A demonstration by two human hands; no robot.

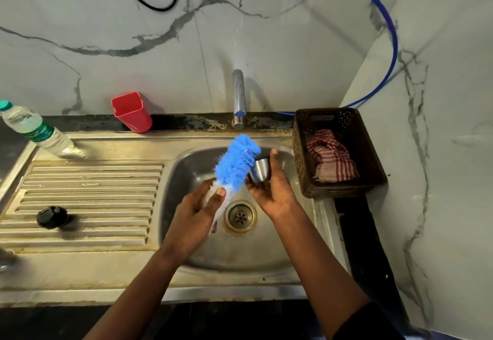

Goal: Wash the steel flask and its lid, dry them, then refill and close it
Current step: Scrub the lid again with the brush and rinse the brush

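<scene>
So I had the flask's steel lid cup (260,170) in my right hand (272,187), fingers wrapped round its wall over the sink basin (186,174), just right of the middle. My left hand (198,207) was closed on the white lower end of the blue bottle brush (236,165), bristles pointing up and far, touching the cup's left side.

My guess on handling: the cup was small, light, rigid thin steel, so no real worry about breaking it, but wet and soapy it'd be slippery as anything. Best hold looked like round the tapered wall with the thumb against the fingers, open mouth kept free for the brush. The brush head was soft and floppy, so gripping low on the stem made sense.

Count, as far as I could see: one steel cup, one brush, one black cap (52,217) on the drainboard (88,179) at the left, one plastic water bottle (34,130) far left, one red tumbler (132,112), one tap (238,99), one brown basket (344,193) on the right with one checked cloth (332,158) in it. The flask body itself I couldn't make out for sure
</scene>
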